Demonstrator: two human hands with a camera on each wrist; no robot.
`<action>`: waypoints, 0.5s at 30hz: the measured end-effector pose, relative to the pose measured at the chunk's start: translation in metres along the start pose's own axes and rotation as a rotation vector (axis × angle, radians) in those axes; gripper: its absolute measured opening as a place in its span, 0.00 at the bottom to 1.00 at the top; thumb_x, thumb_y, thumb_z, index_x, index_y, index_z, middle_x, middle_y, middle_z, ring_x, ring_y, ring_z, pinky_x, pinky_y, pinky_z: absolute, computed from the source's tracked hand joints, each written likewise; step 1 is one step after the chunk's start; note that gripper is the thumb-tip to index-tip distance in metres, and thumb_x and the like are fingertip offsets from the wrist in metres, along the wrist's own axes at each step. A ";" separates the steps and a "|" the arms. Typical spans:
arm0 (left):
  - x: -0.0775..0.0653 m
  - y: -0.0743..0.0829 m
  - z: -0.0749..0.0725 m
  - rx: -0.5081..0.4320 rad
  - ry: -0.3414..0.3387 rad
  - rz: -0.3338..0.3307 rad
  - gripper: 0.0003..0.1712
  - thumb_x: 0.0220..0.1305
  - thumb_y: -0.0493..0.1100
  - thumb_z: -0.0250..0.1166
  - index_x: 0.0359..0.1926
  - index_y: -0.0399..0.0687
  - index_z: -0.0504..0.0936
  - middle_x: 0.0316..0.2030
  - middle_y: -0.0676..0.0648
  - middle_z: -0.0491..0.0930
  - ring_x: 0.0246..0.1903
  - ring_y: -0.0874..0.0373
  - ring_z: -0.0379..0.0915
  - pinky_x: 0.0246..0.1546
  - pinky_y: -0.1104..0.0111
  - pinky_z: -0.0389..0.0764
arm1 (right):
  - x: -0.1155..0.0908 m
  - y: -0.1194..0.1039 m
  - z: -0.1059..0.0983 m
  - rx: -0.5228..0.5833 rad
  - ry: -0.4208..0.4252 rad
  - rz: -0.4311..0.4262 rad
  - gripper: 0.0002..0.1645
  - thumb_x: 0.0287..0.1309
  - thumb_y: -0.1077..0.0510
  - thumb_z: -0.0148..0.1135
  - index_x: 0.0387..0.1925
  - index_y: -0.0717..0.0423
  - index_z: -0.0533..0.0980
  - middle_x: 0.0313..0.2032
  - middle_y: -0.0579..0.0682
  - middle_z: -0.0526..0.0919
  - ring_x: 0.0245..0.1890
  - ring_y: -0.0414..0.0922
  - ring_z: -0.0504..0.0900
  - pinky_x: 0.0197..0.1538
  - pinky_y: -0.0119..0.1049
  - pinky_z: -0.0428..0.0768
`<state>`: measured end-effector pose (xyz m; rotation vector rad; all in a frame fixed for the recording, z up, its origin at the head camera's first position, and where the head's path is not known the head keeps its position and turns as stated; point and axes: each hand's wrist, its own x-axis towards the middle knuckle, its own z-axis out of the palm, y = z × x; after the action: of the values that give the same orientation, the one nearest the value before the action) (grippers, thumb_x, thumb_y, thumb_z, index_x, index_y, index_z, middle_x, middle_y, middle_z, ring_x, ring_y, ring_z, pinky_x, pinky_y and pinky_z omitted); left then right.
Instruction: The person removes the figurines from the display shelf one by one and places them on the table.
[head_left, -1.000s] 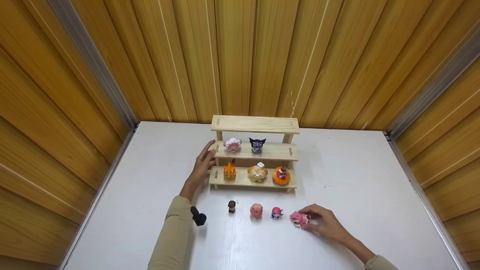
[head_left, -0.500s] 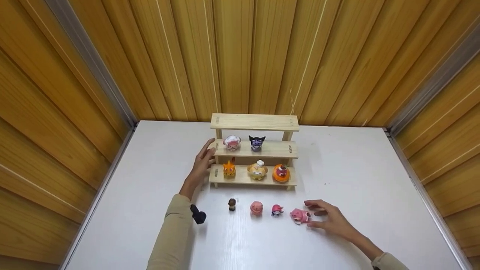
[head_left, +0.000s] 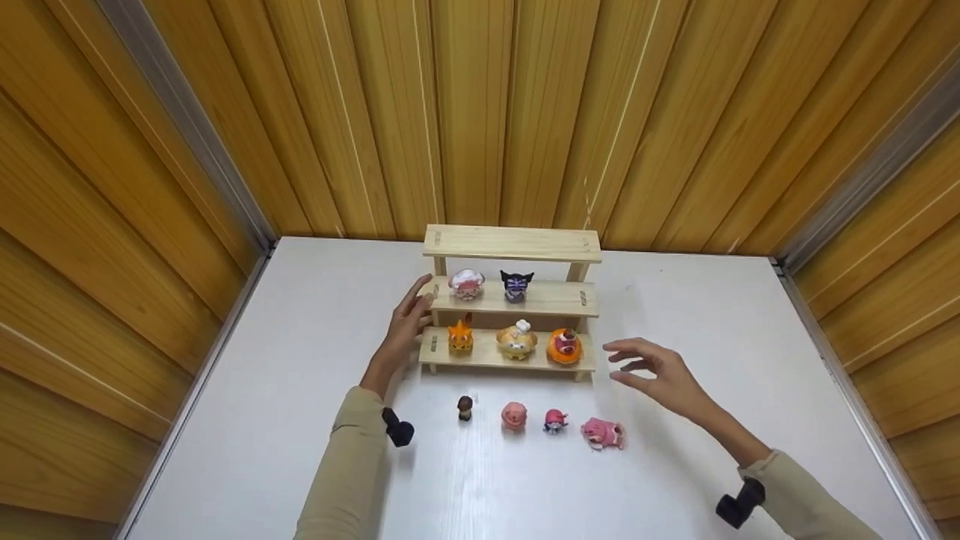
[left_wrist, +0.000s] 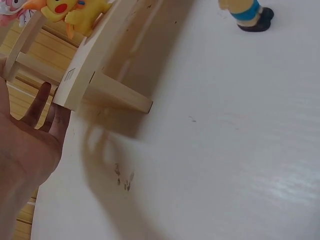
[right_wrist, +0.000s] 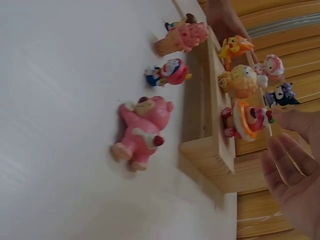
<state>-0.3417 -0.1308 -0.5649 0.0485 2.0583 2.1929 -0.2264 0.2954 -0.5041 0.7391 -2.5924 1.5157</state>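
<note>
A three-tier wooden display stand (head_left: 517, 244) stands on the white table. My left hand (head_left: 403, 330) rests against its left end, fingers mostly straight. My right hand (head_left: 664, 379) holds nothing; thumb and fingers are apart, to the right of the lowest tier. Nearest to it on that tier is the orange-ringed pink figurine (right_wrist: 247, 120). A pink bear figurine (right_wrist: 145, 130) lies on its back on the table below the right hand. In a row beside it are a small red-capped figurine (head_left: 555, 421), a pink figurine (head_left: 514, 417) and a brown-haired figurine (head_left: 465, 409).
An orange figurine (head_left: 460, 339) and a tan chef-hatted figurine (head_left: 517, 341) share the lowest tier. On the middle tier are a white-hatted pink figurine (head_left: 466, 285) and a black-eared purple figurine (head_left: 516, 286). Wood-panelled walls (head_left: 480, 112) enclose the table.
My right hand has let go of the pink bear figurine and moved up and away from it, toward the stand's right side. The left hand has stayed at the stand's left end.
</note>
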 end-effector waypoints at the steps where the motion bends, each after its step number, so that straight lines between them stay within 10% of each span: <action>1: 0.000 0.000 0.001 -0.007 0.001 -0.007 0.29 0.81 0.53 0.50 0.79 0.66 0.60 0.67 0.38 0.68 0.70 0.39 0.68 0.69 0.45 0.72 | 0.005 -0.003 -0.002 0.010 -0.001 0.011 0.23 0.60 0.67 0.71 0.58 0.64 0.80 0.52 0.49 0.85 0.49 0.39 0.86 0.50 0.28 0.85; 15: -0.002 -0.001 0.001 0.012 0.007 -0.006 0.29 0.82 0.54 0.49 0.79 0.69 0.60 0.69 0.38 0.66 0.69 0.39 0.67 0.70 0.44 0.70 | 0.065 -0.011 -0.015 0.046 -0.058 0.152 0.23 0.68 0.63 0.64 0.62 0.68 0.75 0.58 0.68 0.81 0.56 0.57 0.84 0.53 0.21 0.81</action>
<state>-0.3393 -0.1297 -0.5659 0.0357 2.0733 2.1804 -0.2823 0.2790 -0.4692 0.6117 -2.7217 1.6221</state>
